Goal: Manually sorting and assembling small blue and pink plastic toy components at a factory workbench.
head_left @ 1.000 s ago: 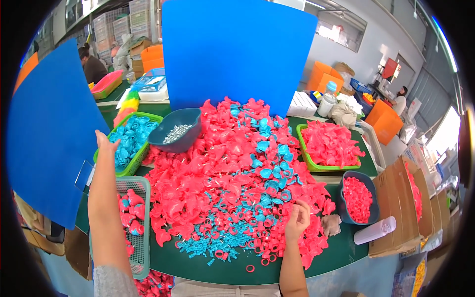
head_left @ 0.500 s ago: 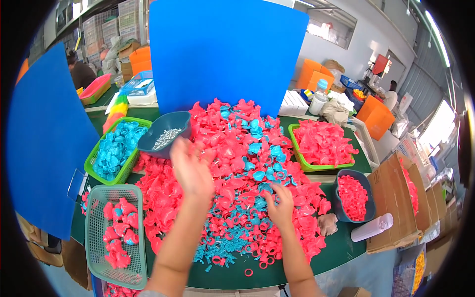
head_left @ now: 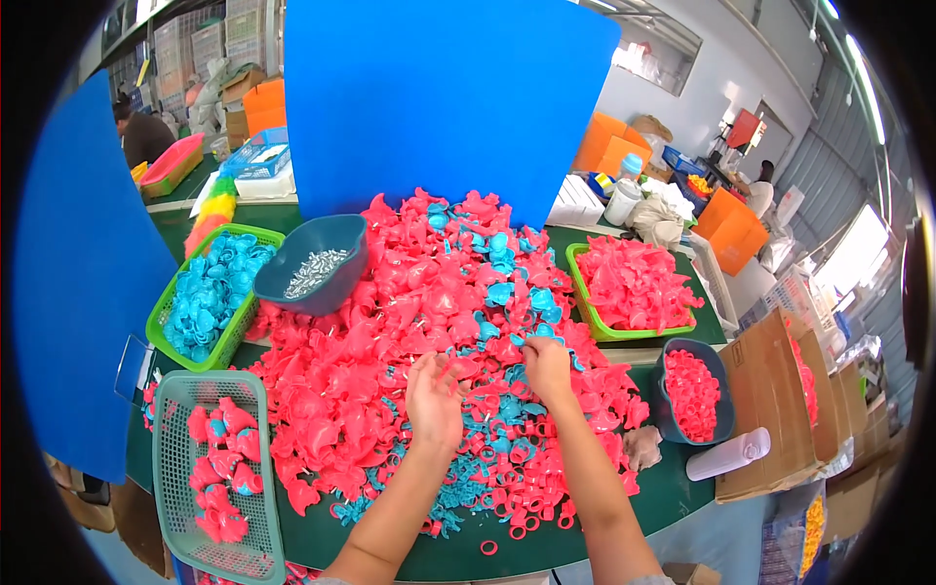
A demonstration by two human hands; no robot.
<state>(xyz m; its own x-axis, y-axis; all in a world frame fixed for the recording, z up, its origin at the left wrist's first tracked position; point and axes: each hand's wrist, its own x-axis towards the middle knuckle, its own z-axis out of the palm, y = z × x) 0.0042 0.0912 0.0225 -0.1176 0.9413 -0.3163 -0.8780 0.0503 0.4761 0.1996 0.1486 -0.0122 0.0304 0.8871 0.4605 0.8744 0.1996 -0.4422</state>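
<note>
A large heap of pink plastic parts (head_left: 331, 409), mixed with blue cupped pieces and small rings, covers the middle of the table. Over its centre is my left hand (head_left: 435, 402), palm partly turned up and fingers curled in; whatever lies in them is too small to make out. To the right, my right hand (head_left: 548, 370) reaches into the heap, its fingertips closed on a blue plastic piece (head_left: 546, 333). A dark teal bowl (head_left: 341, 278) of small silver metal pins (head_left: 314, 273) rests at the heap's upper left edge.
Left stand a green basket (head_left: 237, 336) of blue pieces and a grey-green basket (head_left: 270, 478) with several pink-and-blue assemblies. Right are a green basket (head_left: 604, 334) and a dark bowl (head_left: 724, 429) of pink parts, plus a pale bottle (head_left: 726, 455). A blue panel (head_left: 439, 107) rises behind.
My left hand has come away from the metal-pin bowl, moving right and nearer to my right hand. My right hand has shifted slightly up, its fingers now closed at a blue piece.
</note>
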